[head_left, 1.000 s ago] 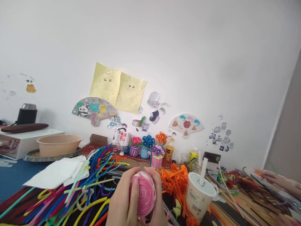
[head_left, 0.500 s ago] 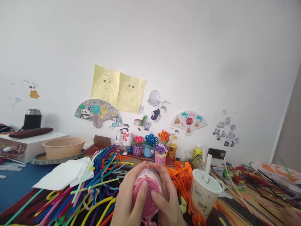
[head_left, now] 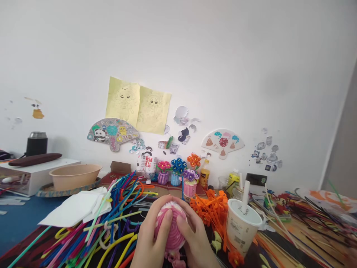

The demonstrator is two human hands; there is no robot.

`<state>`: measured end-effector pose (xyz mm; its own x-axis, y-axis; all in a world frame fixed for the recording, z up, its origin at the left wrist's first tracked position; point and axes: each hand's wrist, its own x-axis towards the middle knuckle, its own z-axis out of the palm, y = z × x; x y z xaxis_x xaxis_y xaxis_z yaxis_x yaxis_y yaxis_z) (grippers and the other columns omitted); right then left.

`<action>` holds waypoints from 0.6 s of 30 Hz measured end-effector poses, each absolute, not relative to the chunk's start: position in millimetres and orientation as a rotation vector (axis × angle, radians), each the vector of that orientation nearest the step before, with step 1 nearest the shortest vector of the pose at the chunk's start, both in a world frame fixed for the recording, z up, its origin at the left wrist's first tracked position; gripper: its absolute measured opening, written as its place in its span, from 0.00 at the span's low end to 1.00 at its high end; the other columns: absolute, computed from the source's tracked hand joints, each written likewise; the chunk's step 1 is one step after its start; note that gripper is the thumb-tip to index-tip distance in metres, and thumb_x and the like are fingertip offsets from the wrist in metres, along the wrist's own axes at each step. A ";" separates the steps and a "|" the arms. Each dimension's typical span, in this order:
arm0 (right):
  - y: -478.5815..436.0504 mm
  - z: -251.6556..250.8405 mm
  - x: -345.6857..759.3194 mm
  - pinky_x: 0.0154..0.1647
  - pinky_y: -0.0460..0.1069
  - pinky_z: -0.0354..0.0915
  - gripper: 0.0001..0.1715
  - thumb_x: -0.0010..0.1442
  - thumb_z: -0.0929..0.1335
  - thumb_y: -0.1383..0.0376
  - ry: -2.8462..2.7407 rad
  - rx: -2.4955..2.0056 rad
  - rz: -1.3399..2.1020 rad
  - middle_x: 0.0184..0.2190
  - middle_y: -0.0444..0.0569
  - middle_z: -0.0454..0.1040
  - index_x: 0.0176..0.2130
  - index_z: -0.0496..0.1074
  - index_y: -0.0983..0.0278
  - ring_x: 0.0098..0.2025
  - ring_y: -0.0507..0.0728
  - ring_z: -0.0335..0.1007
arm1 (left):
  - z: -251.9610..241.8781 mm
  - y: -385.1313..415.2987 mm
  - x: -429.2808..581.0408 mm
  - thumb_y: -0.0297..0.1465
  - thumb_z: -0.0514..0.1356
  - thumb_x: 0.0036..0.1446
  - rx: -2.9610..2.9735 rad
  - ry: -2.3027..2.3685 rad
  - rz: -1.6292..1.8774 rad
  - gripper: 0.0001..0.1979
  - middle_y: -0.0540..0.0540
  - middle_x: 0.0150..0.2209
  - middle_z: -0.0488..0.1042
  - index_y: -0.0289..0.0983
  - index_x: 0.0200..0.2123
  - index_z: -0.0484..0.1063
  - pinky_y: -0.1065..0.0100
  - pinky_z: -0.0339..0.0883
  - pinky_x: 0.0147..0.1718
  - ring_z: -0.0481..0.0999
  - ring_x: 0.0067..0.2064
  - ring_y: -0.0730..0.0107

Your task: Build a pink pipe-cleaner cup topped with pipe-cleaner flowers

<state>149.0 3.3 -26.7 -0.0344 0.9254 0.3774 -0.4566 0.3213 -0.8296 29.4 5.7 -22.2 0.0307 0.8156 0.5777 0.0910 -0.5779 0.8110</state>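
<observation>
Both my hands wrap a pink coiled pipe-cleaner ball low in front of me: my left hand cups its left side, my right hand its right, thumbs pressed on its face. Loose pipe cleaners lie left, a paper cup stands just right

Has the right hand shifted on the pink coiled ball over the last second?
Yes. The right hand has come round the pink coiled ball toward the paper cup, narrowing the gap to it.
</observation>
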 end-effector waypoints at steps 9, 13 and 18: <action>5.0 -30.8 148.6 0.57 0.59 0.61 0.29 0.49 0.74 0.54 -1.128 -0.597 1.133 0.51 0.56 0.75 0.48 0.73 0.63 0.55 0.67 0.68 | -23.5 5.7 28.2 0.41 0.53 0.61 1.762 0.924 1.587 0.18 0.43 0.52 0.73 0.41 0.50 0.70 0.62 0.62 0.54 0.71 0.53 0.60; 2.7 -29.0 146.2 0.56 0.58 0.62 0.29 0.48 0.75 0.53 -1.100 -0.614 1.109 0.50 0.55 0.76 0.47 0.74 0.63 0.54 0.67 0.69 | -20.3 8.0 28.0 0.42 0.52 0.61 1.732 0.888 1.544 0.19 0.42 0.51 0.74 0.39 0.50 0.70 0.62 0.63 0.54 0.71 0.53 0.58; -0.5 -26.2 143.4 0.54 0.56 0.64 0.29 0.47 0.75 0.53 -1.078 -0.635 1.096 0.48 0.54 0.77 0.46 0.75 0.63 0.52 0.65 0.71 | -17.8 9.5 25.9 0.43 0.54 0.59 1.672 0.855 1.506 0.19 0.43 0.51 0.74 0.39 0.49 0.72 0.62 0.61 0.55 0.70 0.54 0.58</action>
<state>143.4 -0.5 -26.2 0.0667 0.9266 0.3701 -0.3860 0.3660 -0.8468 25.9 9.5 -17.8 0.0984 0.8490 0.5191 0.0110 -0.5226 0.8525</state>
